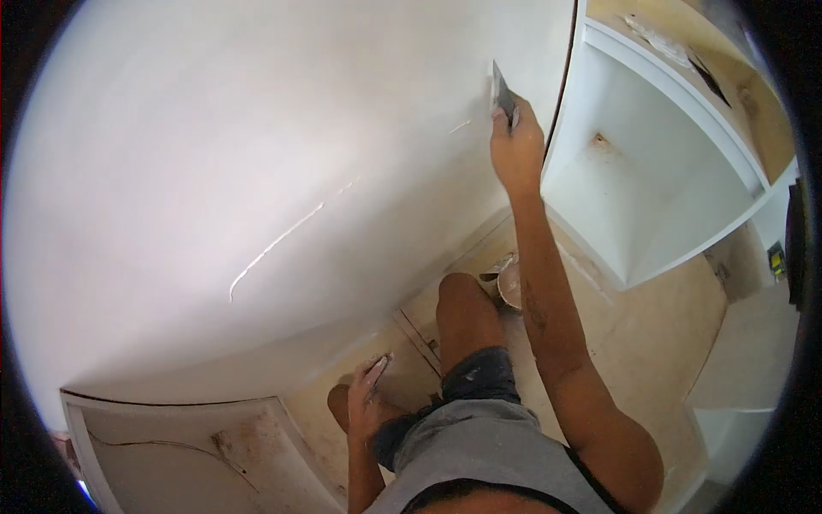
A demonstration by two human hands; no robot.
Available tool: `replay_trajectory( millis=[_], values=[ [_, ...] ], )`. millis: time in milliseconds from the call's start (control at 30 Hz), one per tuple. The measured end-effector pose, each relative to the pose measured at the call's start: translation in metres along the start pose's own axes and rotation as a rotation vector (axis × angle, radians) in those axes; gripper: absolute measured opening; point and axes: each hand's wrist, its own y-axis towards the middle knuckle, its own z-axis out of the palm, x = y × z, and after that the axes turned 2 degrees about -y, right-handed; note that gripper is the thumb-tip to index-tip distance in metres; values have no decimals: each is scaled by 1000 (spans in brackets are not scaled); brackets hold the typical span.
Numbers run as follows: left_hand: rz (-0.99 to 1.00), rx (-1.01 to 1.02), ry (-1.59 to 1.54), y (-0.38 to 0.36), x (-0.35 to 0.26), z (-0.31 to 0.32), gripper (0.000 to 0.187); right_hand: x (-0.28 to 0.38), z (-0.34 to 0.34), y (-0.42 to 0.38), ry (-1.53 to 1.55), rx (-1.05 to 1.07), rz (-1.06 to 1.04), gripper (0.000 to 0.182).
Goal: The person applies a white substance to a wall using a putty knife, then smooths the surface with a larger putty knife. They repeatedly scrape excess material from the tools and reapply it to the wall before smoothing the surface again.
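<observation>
My right hand (519, 147) is raised to the white wall (282, 111), closed around the handle of a putty knife (501, 84). The blade points up and lies close against the wall, with whitish paste along its edge. Below and left of it runs a short raised white streak (460, 127). A longer white ridge of filler (276, 243) slants across the middle of the wall. Down by my left knee, my left hand (366, 396) is closed with white-smeared fingers around a small dark-edged thing (380, 367); its kind I cannot tell.
A round tub (509, 284) of pinkish-white paste stands on the floor beside my right knee. At right is an open white cabinet (629, 163), with a white-smeared item (659, 41) on its top. Another open cabinet frame (180, 411) stands at lower left. Dusty tan floor (651, 325) lies below.
</observation>
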Motion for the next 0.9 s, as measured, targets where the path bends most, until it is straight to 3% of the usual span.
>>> replay_trajectory(
  millis=[167,267,467,533,667,733,833,900],
  values=[
    [-30,-6,64,-6,1,-1,44,14,23,-11,-84,3,-13,33],
    [-9,-25,82,-14,-6,-2,40,43,36,-44,-36,-22,-163,37],
    [-33,-81,18,-28,6,-6,39,109,61,-122,1,177,-273,61],
    [-33,-102,-47,-31,-2,-9,39,132,70,-152,-10,206,-418,69],
    [50,-123,34,-48,19,-31,38,177,87,-200,85,280,-502,70],
    [-16,-215,-114,-60,11,-34,39,197,94,-225,96,343,-547,66],
    [8,-305,-84,-82,18,-49,42,221,108,-260,84,400,-605,54],
    [-96,-382,-114,-78,5,-50,43,221,120,-262,92,420,-629,51]
  ],
)
